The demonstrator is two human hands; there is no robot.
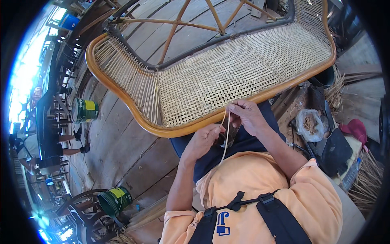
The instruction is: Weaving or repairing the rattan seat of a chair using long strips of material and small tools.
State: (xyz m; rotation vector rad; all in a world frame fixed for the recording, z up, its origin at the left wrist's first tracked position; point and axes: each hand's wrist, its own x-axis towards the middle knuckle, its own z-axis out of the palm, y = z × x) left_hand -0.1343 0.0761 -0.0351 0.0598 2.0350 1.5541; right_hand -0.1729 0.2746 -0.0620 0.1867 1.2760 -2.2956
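Across my lap leans a piece of rattan furniture with an orange-brown curved frame and a woven cane panel. Just below its near edge, a thin pale cane strand bends at the fingertips of my right hand, which pinches it. One length of the strand runs to my left hand, whose thumb and fingers are closed on it. The other length hangs down toward my shirt. Both hands are close together, the right one slightly higher and near the frame's edge.
On the right are a clear plastic bag with cane scraps, a dark red cap and a bundle of loose strands. Green buckets stand on the plank floor at left. Another person is at the far left.
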